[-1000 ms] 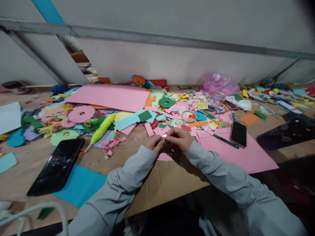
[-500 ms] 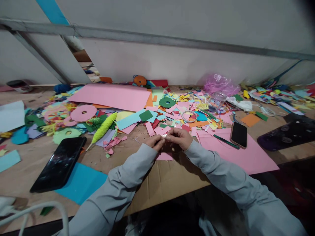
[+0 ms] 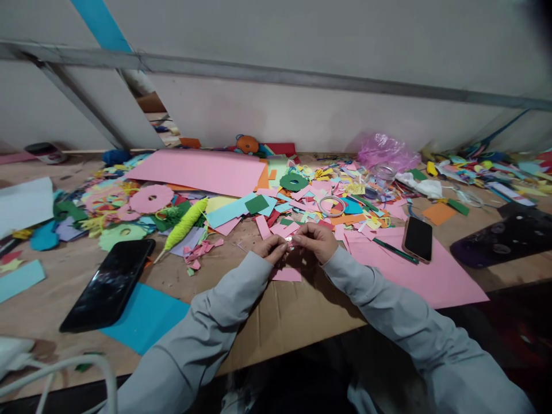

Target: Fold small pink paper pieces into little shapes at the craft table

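Note:
My left hand (image 3: 271,248) and my right hand (image 3: 317,241) meet above the front of the table, fingertips pinched close together. Between them shows a tiny pale bit (image 3: 290,238), too small to name. Just below the hands a small pink paper piece (image 3: 287,275) lies on a sheet of cardboard (image 3: 297,322). Beyond the fingers spread pink paper strips (image 3: 263,227) and other coloured scraps. A large pink paper sheet (image 3: 435,276) lies to the right of my right hand, with a green pen (image 3: 395,250) and a phone (image 3: 417,239) on it.
At left, a black phone (image 3: 107,286) overlaps a blue paper sheet (image 3: 149,319). Near it lies a stick wound with lime yarn (image 3: 186,223). A tape roll (image 3: 332,206) sits among the scraps. A dark bottle (image 3: 500,241) lies at right; a pink plastic bag (image 3: 386,152) rests by the wall.
My hands stay pinched together in nearly the same place, the right fingers slightly shifted. The view has turned a little to the left.

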